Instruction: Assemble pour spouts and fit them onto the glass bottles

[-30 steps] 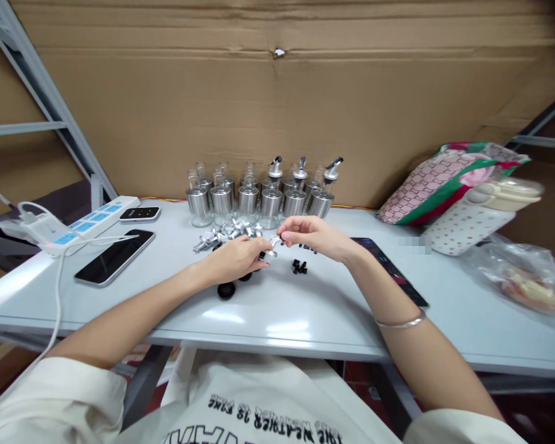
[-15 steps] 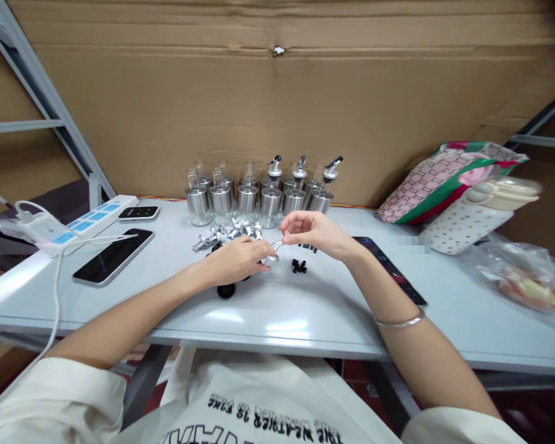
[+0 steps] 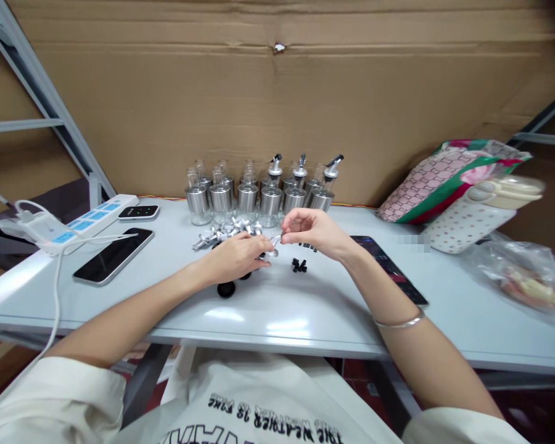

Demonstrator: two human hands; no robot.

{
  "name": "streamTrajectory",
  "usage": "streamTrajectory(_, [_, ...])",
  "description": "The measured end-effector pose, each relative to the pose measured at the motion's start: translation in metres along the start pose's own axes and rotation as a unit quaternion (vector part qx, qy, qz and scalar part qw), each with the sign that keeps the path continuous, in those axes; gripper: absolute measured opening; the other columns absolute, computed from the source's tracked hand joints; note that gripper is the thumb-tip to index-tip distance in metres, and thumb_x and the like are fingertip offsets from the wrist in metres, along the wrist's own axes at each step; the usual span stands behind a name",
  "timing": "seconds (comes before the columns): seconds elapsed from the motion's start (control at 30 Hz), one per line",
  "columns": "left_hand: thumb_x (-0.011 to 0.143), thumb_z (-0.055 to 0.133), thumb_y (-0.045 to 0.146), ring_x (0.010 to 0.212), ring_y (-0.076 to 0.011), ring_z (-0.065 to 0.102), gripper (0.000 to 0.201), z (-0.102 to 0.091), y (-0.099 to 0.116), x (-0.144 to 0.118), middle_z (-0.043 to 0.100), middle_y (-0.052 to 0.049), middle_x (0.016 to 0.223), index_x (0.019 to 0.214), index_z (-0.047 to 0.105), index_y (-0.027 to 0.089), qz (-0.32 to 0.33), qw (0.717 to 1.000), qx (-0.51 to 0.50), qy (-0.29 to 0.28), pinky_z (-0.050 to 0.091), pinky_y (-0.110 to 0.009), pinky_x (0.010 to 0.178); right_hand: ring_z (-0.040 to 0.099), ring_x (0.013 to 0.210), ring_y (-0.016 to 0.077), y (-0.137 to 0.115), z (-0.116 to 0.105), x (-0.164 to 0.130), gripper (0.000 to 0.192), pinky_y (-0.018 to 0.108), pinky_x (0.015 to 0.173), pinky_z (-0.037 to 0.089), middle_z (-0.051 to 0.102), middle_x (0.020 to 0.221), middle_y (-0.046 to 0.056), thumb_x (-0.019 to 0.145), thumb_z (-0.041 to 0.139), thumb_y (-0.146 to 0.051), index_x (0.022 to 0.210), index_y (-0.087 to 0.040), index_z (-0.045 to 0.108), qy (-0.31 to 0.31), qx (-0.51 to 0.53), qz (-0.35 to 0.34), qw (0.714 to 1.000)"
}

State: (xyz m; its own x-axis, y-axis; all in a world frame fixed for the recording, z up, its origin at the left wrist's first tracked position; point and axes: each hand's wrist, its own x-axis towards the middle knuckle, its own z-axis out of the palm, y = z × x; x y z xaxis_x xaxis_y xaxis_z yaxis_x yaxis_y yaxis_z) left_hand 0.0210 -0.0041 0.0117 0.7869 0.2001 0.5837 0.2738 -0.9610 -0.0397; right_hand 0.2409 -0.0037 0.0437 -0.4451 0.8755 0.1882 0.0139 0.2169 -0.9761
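My left hand (image 3: 235,255) is closed around a silver pourer spout (image 3: 274,243), with its tip pointing up to the right. My right hand (image 3: 308,232) pinches a small black piece (image 3: 282,235) at that tip; the fingers partly cover it. Left of the hands lies a pile of silver pourer spouts (image 3: 226,230). Small black pieces (image 3: 299,266) are loose on the table in front of my right hand. Round black stoppers (image 3: 226,289) sit beneath and before my left hand, some of them hidden by it.
Glass bottles with steel sleeves (image 3: 247,198) stand in rows at the back; three carry pourers. Phones (image 3: 114,256) (image 3: 388,271) lie on both sides. A power strip (image 3: 92,219) with white cables is at left. A spotted flask (image 3: 472,219), patterned bag (image 3: 444,185) and plastic bag (image 3: 531,283) occupy the right.
Both hands stay nearly in place. The spout in my left hand has tilted slightly, and the black piece at my right fingertips shows more clearly against its tip.
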Motion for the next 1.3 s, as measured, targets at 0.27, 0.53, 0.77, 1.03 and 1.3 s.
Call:
streamTrajectory(0.27, [0.096, 0.048, 0.03, 0.088, -0.0151, 0.063, 0.017, 0.004, -0.001, -0.002, 0.065, -0.008, 0.101, 0.104, 0.05, 0.015, -0.015, 0.999, -0.022, -0.03, 0.047, -0.028, 0.074, 0.06, 0.063, 0.0115, -0.001, -0.001, -0.001, 0.023, 0.028, 0.068, 0.048, 0.065, 0.066, -0.002, 0.064, 0.081, -0.025, 0.08, -0.018, 0.066, -0.039, -0.004, 0.016, 0.999])
streamTrajectory(0.53, [0.096, 0.048, 0.034, 0.09, -0.0157, 0.062, 0.022, 0.001, 0.002, 0.001, 0.066, -0.006, 0.099, 0.106, 0.056, 0.017, -0.014, 0.997, -0.018, -0.074, 0.045, -0.028, 0.075, 0.058, 0.075, 0.0128, -0.002, -0.004, -0.002, 0.023, 0.031, 0.079, 0.044, 0.068, 0.082, 0.001, 0.07, 0.076, -0.031, 0.088, -0.018, 0.072, -0.135, -0.003, 0.052, 0.989])
streamTrajectory(0.77, [0.098, 0.044, 0.036, 0.089, -0.0159, 0.062, 0.026, 0.001, 0.003, 0.0, 0.066, -0.007, 0.098, 0.11, 0.055, 0.016, 0.007, 0.998, 0.003, -0.07, 0.045, -0.028, 0.076, 0.057, 0.075, 0.0143, -0.007, 0.002, -0.002, 0.026, 0.03, 0.075, 0.044, 0.066, 0.08, 0.001, 0.068, 0.075, -0.038, 0.082, -0.017, 0.068, -0.133, -0.044, 0.034, 0.989])
streamTrajectory(1.03, [0.098, 0.043, 0.035, 0.084, -0.0141, 0.063, 0.026, 0.001, -0.003, -0.002, 0.066, -0.008, 0.099, 0.111, 0.05, 0.014, 0.013, 0.999, 0.011, -0.039, 0.045, -0.026, 0.073, 0.058, 0.071, 0.0173, 0.013, -0.031, 0.005, 0.022, 0.03, 0.069, 0.042, 0.069, 0.076, 0.005, 0.072, 0.066, -0.035, 0.077, -0.014, 0.072, -0.065, -0.343, 0.062, 0.935])
streamTrajectory(1.3, [0.099, 0.041, 0.034, 0.082, -0.0146, 0.063, 0.024, 0.002, -0.003, 0.0, 0.066, -0.008, 0.097, 0.109, 0.049, 0.013, 0.036, 0.999, 0.019, -0.03, 0.044, -0.027, 0.071, 0.061, 0.071, 0.0173, 0.025, -0.04, 0.006, 0.021, 0.027, 0.067, 0.046, 0.07, 0.075, 0.004, 0.072, 0.063, -0.022, 0.086, -0.015, 0.075, -0.147, -0.383, 0.135, 0.902])
